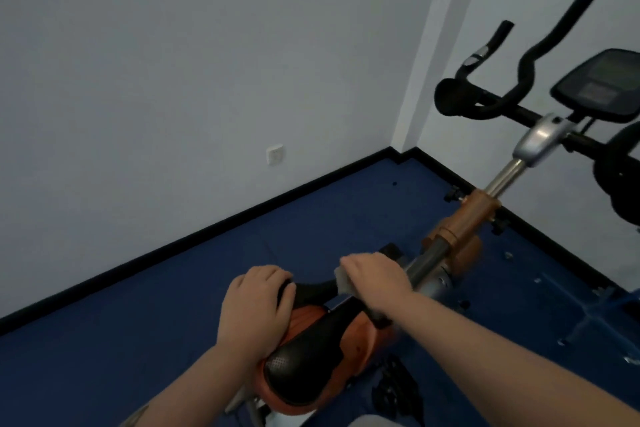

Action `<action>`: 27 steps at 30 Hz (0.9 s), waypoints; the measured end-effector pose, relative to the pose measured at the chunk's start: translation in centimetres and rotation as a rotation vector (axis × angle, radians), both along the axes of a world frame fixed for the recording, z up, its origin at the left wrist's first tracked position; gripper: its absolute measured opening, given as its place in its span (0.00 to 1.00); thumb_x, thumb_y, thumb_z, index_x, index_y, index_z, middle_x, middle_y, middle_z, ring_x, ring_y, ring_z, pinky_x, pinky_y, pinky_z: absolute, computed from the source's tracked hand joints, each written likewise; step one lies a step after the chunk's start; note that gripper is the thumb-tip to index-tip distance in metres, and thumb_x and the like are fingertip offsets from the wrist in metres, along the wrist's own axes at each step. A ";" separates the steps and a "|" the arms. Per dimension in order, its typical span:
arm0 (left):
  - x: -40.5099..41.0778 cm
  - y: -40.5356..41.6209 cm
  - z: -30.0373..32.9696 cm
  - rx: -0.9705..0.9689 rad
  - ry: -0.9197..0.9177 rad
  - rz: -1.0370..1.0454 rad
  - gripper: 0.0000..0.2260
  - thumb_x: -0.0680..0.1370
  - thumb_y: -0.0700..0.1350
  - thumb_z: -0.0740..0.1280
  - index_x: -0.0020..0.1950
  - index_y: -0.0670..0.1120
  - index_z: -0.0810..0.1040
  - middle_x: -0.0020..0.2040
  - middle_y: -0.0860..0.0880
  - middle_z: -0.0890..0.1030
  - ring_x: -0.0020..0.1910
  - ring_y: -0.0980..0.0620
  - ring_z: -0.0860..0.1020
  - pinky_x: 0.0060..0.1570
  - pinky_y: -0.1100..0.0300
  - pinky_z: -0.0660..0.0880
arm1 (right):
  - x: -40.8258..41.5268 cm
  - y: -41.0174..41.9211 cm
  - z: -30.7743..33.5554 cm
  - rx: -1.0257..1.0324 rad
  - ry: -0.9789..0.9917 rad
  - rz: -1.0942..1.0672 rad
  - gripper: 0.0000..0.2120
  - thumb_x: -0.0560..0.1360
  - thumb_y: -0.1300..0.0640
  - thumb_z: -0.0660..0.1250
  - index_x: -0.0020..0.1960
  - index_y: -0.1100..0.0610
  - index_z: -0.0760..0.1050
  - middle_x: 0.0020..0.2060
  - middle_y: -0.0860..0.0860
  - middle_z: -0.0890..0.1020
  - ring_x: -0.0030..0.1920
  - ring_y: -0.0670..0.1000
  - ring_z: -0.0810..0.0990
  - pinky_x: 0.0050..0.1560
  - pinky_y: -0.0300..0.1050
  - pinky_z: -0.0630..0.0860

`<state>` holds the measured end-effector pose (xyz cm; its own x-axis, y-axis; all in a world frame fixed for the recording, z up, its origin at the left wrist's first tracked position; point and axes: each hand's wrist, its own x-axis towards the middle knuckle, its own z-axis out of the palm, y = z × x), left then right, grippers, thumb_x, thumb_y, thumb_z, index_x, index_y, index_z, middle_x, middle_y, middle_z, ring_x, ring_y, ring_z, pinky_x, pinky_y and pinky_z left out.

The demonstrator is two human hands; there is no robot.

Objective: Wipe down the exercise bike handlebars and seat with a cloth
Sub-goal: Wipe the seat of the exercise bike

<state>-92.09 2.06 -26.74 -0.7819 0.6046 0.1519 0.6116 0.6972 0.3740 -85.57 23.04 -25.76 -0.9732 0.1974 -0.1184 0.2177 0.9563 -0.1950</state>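
- Right hand [375,279] curled over a pale cloth [343,279], pressing it on the narrow front of the seat [311,354].
- Left hand [256,308] cupped over the seat's left edge, gripping it, probably to steady it.
- Cloth: soft, light, best kept bunched under the palm; only a corner visible.
- Seat: firm, smooth black and orange padding, likely slick; fixed on its post.
- Handlebars [526,73] well apart, up right, beside the screen [601,85].
- Open blue floor [173,305] left; wall [207,62] beyond; frame close on the right.
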 end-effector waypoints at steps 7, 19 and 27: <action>2.4 0.4 0.1 -0.023 -0.195 0.386 0.17 0.83 0.55 0.53 0.69 0.54 0.69 0.67 0.55 0.71 0.67 0.55 0.66 0.62 0.57 0.70 | -0.1 -1.8 -0.7 0.128 0.253 0.516 0.07 0.75 0.52 0.61 0.44 0.50 0.78 0.35 0.46 0.80 0.33 0.50 0.80 0.29 0.42 0.71; 5.3 1.1 -0.2 0.191 -0.302 0.558 0.21 0.84 0.52 0.52 0.78 0.53 0.59 0.77 0.56 0.58 0.76 0.55 0.55 0.69 0.57 0.63 | -0.8 -4.2 -1.2 0.021 0.177 0.412 0.19 0.83 0.48 0.48 0.70 0.50 0.67 0.61 0.49 0.77 0.58 0.55 0.77 0.56 0.52 0.70; 7.0 1.3 -0.8 0.329 -0.275 0.645 0.23 0.84 0.50 0.53 0.79 0.51 0.55 0.78 0.55 0.56 0.76 0.58 0.53 0.69 0.67 0.53 | -3.6 -2.3 -0.3 0.212 -0.239 0.347 0.12 0.81 0.54 0.54 0.63 0.54 0.67 0.58 0.55 0.77 0.56 0.59 0.77 0.42 0.51 0.69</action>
<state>-85.05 3.32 -27.52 -0.9996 -0.0261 -0.0055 -0.0224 0.7105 0.7034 -89.17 20.73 -26.10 -0.9362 -0.0910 -0.3396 -0.1072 0.9938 0.0292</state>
